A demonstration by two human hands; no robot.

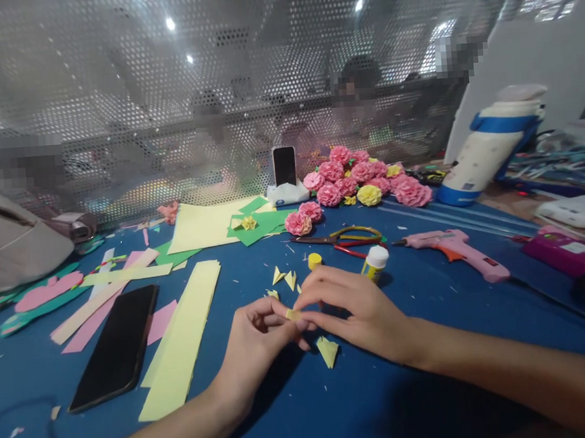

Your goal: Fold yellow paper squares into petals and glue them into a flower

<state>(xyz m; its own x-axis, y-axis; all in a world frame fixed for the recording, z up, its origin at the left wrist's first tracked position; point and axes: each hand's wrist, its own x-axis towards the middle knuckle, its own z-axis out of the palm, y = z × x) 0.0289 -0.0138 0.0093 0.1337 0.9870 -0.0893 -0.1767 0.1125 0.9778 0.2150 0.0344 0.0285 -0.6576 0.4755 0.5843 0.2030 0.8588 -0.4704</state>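
Between the fingertips of both hands is a small folded piece of yellow paper (293, 315), mostly covered by the fingers. My left hand (260, 334) pinches it from the left, and my right hand (361, 307) pinches it from the right. Just below my right fingers a pale yellow folded paper piece (328, 352) lies on the blue table. Several more small folded yellow pieces (290, 280) lie beyond my fingers. Beside them sits a yellow cap (315, 261). A glue stick (375, 263) with a white top stands behind my right hand.
Yellow paper strips (181, 347) and a black phone (115, 345) lie on the left. Scissors (338, 238) and a pink glue gun (458, 251) rest to the right. Pink paper flowers (339, 175), a propped phone (284, 166) and a bottle (488, 145) are behind.
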